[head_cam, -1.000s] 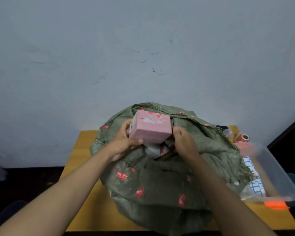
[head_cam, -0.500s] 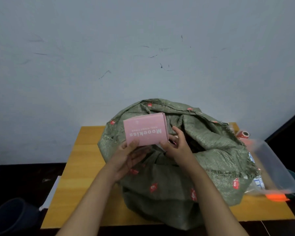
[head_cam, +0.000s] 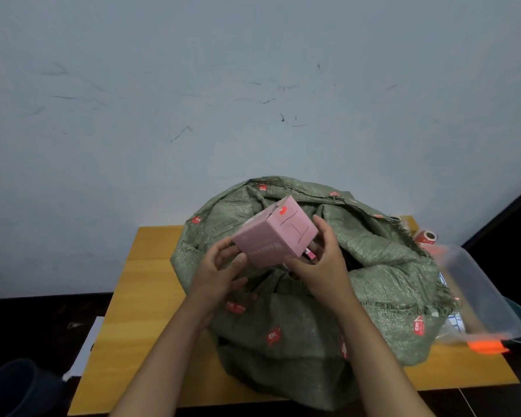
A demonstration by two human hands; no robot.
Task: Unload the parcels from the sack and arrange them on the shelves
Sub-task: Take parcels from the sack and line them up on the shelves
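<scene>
A pale wall is filling the upper frame above the wooden counter. At centre, my left hand and right hand are gripping a pink box, tilted, just above the green sack sitting open on the counter.

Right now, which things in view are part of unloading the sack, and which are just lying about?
Part of the job:
- pink box, held above the sack between left hand and right hand
- green woven sack, on the wooden table

Lying about:
- clear plastic tub at the table's right edge
- red tape roll behind it
- dark bucket on the floor
</scene>
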